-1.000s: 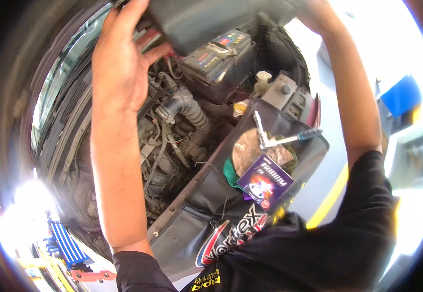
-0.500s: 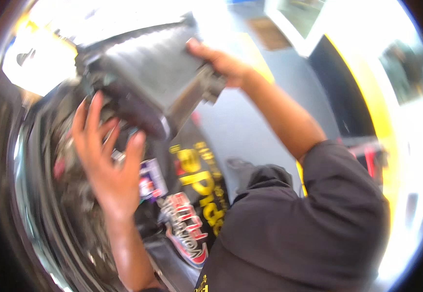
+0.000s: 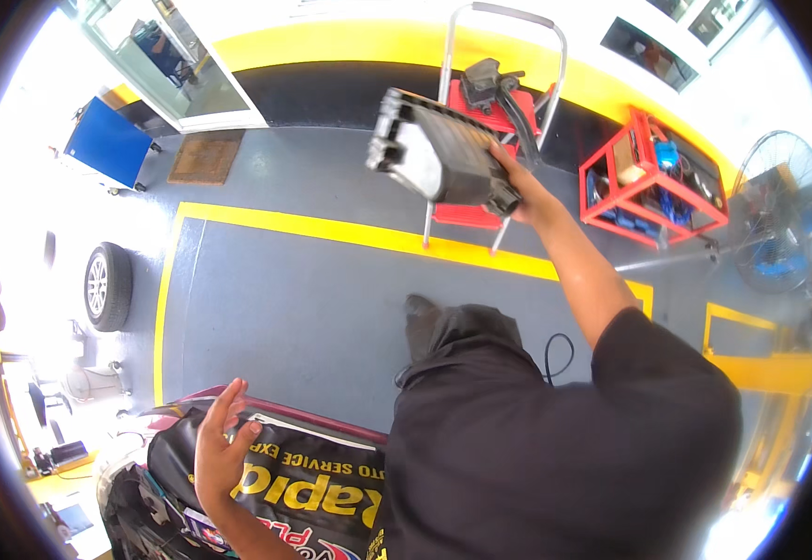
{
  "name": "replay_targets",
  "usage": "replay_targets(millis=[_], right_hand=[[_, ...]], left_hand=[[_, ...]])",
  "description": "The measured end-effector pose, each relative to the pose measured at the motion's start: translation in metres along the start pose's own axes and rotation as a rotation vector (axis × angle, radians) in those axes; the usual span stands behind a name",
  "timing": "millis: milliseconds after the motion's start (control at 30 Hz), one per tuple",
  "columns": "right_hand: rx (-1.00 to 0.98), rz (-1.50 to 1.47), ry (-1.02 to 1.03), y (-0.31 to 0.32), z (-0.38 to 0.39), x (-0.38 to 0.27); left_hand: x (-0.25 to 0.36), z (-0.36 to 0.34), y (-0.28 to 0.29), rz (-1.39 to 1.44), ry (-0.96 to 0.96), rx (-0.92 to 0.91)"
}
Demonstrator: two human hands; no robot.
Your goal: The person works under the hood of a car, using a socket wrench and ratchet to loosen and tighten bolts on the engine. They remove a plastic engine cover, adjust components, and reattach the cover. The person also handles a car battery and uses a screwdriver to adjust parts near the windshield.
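My right hand (image 3: 529, 191) grips a black plastic air filter housing (image 3: 457, 154) by its side, with the arm stretched out ahead. The part is tilted, its clips and rim toward the left. Behind it stands a folding step stool (image 3: 469, 217) with red steps and a metal frame. A black air intake duct (image 3: 490, 86) lies on the upper step. Low on the left, my left hand (image 3: 222, 453) hangs with its fingers apart, holding nothing. Below that hand, a black printed fender cover (image 3: 308, 467) drapes over a car's edge beside the engine bay (image 3: 140, 509).
Right of the stool is a red tool cart (image 3: 653, 187) with blue items, then a large fan (image 3: 779, 215). A wheel with tyre (image 3: 107, 287) stands at left, near a blue cabinet (image 3: 110, 145) and a doormat (image 3: 205, 156). Yellow lines (image 3: 331, 236) mark the grey floor.
I have turned away from the engine bay toward the stool. The air filter housing has moved out with my right hand. My left hand stays open and empty.
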State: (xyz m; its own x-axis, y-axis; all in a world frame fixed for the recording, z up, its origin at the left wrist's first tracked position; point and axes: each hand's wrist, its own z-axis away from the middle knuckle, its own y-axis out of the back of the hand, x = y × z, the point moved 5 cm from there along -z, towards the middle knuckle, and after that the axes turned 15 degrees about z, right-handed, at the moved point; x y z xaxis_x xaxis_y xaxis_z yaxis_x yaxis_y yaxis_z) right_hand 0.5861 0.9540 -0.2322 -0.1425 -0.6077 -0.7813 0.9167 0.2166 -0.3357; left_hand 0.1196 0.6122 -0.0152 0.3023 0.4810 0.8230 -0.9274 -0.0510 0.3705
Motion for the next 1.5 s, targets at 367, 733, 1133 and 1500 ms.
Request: replay_targets(millis=[367, 733, 1133, 1500], right_hand=[[0.402, -0.607, -0.147, 0.248, -0.2, 0.236], [0.78, -0.396, -0.476, 0.309, -0.322, 0.168], [0.508, -0.245, -0.391, 0.349, -0.365, 0.177], [0.443, -0.214, -0.231, 0.215, -0.281, 0.161]], left_hand=[[-0.096, 0.014, -0.167, 0.398, 0.368, 0.11], [-0.094, 0.099, -0.323, 0.439, 1.159, 0.22], [-0.088, 0.096, -0.323, 0.643, 0.953, 0.507], [-0.173, 0.16, -0.294, 0.732, 0.888, 0.407]])
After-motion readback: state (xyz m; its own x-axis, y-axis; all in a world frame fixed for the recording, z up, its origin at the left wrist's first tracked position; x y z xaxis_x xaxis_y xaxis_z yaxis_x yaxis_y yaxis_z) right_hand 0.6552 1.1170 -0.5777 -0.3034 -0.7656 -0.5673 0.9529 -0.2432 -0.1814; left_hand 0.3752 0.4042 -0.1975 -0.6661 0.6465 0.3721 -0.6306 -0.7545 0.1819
